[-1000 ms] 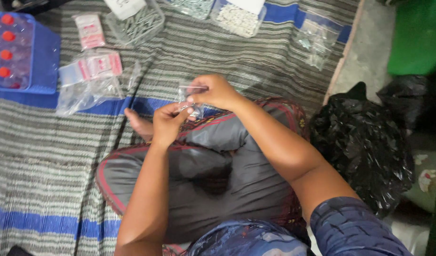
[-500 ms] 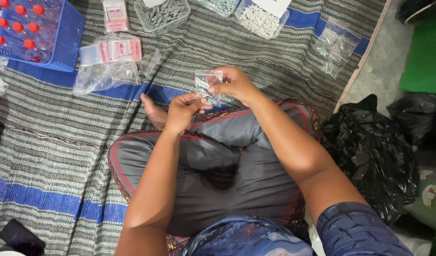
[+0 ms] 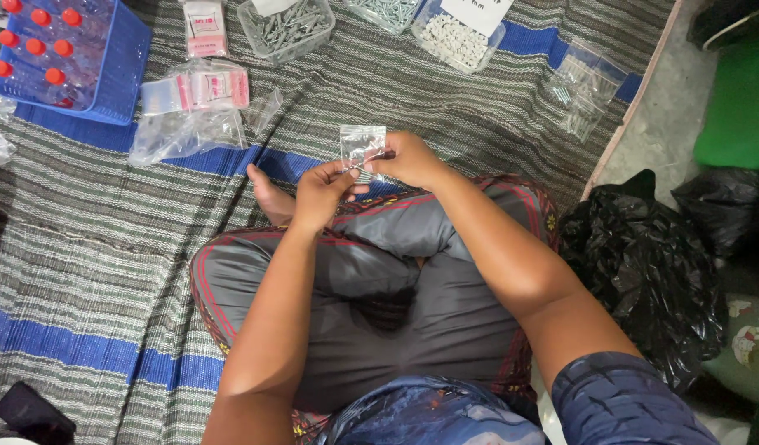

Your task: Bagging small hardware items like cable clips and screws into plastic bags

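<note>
I sit cross-legged on a striped mat (image 3: 91,239). Both hands meet above my knees on a small clear zip bag (image 3: 360,140) with a few small metal screws inside. My right hand (image 3: 412,158) pinches the bag's right edge. My left hand (image 3: 320,192) pinches its lower left part, fingertips touching the bag just below the right hand's thumb. The bag stands upright between the two hands.
Clear trays of screws (image 3: 286,26) and white plugs (image 3: 456,39) lie at the mat's far edge. A blue crate of red-capped bottles (image 3: 66,53) stands far left, beside stacks of empty zip bags (image 3: 194,91). Filled bags (image 3: 584,82) lie far right. Black plastic sacks (image 3: 643,264) sit right.
The view shifted, so the mat's objects slid right and down in frame. Both hands stayed together on the small bag, with the fingers working along it.
</note>
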